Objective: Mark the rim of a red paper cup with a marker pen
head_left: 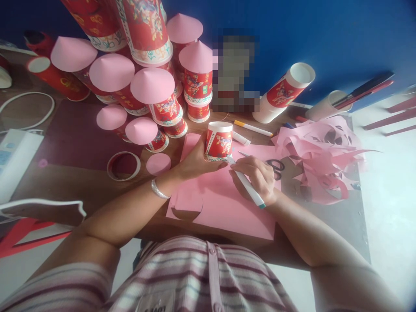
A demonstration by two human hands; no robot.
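Note:
My left hand (195, 160) grips a red paper cup (219, 143) with a white rim and printed figures, held upright above the pink paper sheets (224, 203). Green marks run along the cup's white bottom band. In my right hand (258, 175) is a white marker pen (248, 188) with a green end, its tip at that lower band. Scissors (275, 169) lie just past my right hand, partly covered by it. A pink paper disc (158, 164) rests on the table left of my left wrist.
Several red cups topped with pink paper cones (152, 84) crowd the back left. A tape roll (123, 166) lies in front of them. Pink paper scraps (325, 160) heap at right, near a yellow-and-white marker (253, 128) and a leaning cup stack (284, 91). A power strip (19, 160) is far left.

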